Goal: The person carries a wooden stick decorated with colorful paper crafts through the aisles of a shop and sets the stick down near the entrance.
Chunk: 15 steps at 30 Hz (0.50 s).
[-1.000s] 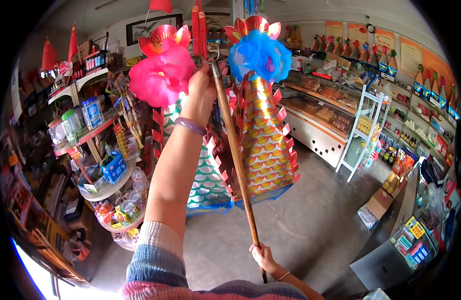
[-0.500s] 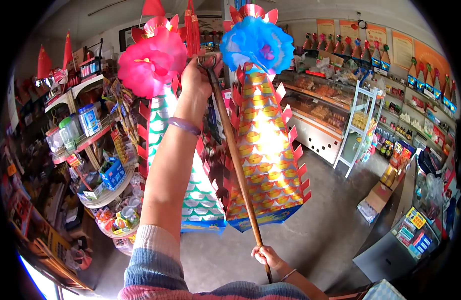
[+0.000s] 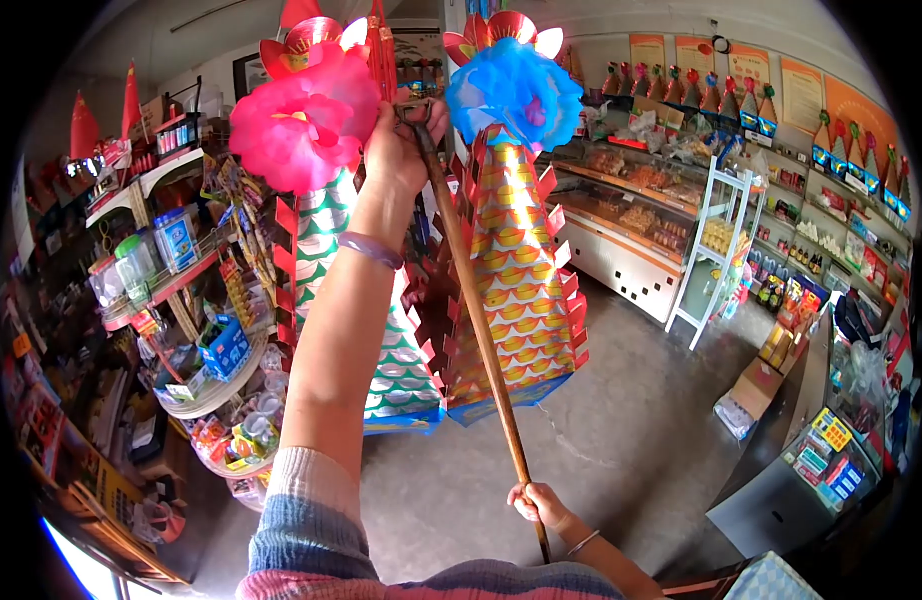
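Observation:
My left hand (image 3: pixel 393 150) is raised at the upper middle, closed around the top of a long wooden pole (image 3: pixel 478 310) near its dark forked metal tip (image 3: pixel 417 114). Any string in those fingers is hidden. Lower down, my right hand (image 3: pixel 541 505) grips the same pole near its bottom end. Two tall tapering paper decorations hang beside the pole. The left one (image 3: pixel 401 375) is silver and green and bears a pink flower (image 3: pixel 303 118); my forearm covers part of it. The right one (image 3: pixel 516 275) is gold with red fringed edges and a blue flower (image 3: pixel 521 90).
Shelves of jars and snacks (image 3: pixel 186 285) stand at the left. A glass display counter (image 3: pixel 621 225) and a pale blue stepladder (image 3: pixel 716 250) are at the right. Nearer stands a counter (image 3: pixel 771 505) with small boxes. Similar decorations line the high shelf (image 3: pixel 691 90).
Both paper decorations have swung, and their lower ends sit higher. The gold one has turned, with its bottom shifted left. My hands and the pole have hardly moved.

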### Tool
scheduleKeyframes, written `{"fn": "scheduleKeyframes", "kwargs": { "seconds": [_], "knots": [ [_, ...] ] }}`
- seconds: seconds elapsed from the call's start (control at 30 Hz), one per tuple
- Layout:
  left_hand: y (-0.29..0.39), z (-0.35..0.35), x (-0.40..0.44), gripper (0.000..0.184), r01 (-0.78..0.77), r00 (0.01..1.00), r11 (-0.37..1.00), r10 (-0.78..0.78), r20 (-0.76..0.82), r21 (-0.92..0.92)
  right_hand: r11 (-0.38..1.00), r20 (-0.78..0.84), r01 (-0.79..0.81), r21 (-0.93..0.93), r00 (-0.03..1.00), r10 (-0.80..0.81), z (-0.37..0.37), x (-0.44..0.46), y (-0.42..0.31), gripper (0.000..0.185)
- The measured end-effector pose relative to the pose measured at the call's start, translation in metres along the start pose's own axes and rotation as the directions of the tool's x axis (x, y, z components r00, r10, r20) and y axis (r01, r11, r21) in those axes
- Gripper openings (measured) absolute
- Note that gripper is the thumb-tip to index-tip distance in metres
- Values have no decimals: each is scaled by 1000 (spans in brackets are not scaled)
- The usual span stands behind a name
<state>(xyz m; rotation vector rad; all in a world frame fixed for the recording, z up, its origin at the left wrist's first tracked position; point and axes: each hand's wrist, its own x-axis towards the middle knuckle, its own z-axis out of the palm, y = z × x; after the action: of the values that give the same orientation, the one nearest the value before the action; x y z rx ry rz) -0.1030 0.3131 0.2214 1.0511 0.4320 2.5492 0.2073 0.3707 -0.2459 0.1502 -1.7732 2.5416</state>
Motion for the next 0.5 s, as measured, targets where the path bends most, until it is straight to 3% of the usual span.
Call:
{"fn": "scheduleKeyframes", "kwargs": {
  "seconds": [0.3,0.4,0.5],
  "knots": [
    [1,4,2,41,-23,999,997,25,-22,78,1000,35,-26,14,999,26,4,6,-13,57],
    [5,3,4,38,-26,1000,999,25,17,20,1000,-29,-7,-16,1000,7,8,11,-13,53],
    [10,5,3,39,-40,999,996,39,21,83,992,-217,27,-123,975,-53,22,14,-12,46]
  ]
}}
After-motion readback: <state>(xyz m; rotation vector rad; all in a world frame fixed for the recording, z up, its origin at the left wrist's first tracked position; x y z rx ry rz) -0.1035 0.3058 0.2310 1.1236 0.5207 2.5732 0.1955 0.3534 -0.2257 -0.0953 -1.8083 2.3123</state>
